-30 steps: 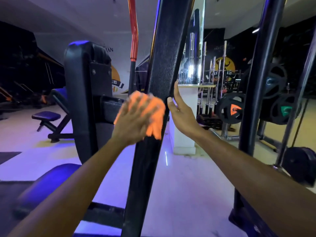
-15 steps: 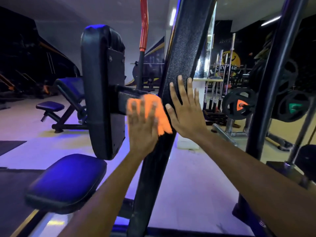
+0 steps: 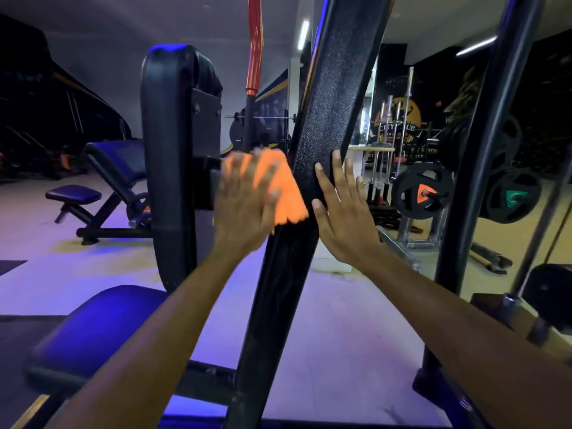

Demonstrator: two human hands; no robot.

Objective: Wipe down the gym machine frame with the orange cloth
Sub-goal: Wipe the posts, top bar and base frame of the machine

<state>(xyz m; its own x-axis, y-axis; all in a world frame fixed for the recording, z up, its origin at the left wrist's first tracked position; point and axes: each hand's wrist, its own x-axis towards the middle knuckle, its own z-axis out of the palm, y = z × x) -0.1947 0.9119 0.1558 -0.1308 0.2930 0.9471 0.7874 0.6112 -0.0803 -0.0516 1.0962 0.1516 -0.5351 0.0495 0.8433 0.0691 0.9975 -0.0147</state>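
One orange cloth point(image 3: 280, 190) under flat L hand point(image 3: 244, 209); R hand point(image 3: 343, 212) flat on one frame beam point(image 3: 328, 119).

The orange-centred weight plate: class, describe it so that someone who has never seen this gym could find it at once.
Start at the broad slanted black frame beam in the middle, where the right hand rests flat. Look right, past the upright chrome barbells, to two black plates hanging on a rack. The orange-centred weight plate is the nearer, left one; its neighbour, the green-centred plate, sits behind a black post.
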